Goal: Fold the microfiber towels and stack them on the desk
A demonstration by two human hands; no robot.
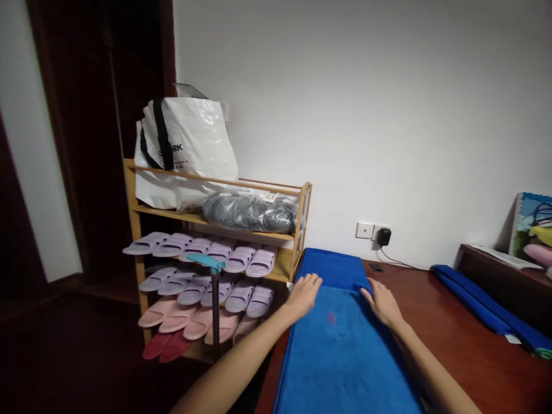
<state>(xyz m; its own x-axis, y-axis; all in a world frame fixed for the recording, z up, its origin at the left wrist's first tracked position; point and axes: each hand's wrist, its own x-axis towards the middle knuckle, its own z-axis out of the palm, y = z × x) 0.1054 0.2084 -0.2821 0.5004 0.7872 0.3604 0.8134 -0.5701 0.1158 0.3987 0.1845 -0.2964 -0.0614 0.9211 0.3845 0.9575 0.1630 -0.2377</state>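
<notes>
A long blue towel (345, 351) lies lengthwise on the reddish-brown table, in layers. Its far part is a darker blue, and a crease crosses it between my hands. My left hand (304, 296) is at the towel's left edge, fingers bent over the cloth and thumb hidden. At the right edge, my right hand (383, 302) grips the cloth between thumb and fingers, where it bunches up slightly. A small faint reddish mark shows on the towel's surface.
A wooden shoe rack (304, 230) with several slippers stands left of the table (435, 328), carrying a white bag (194, 138) on top. A teal-topped handle (207, 261) rises before it. Another blue cloth (478, 302) lies at right. A black plug (383, 236) sits in the wall.
</notes>
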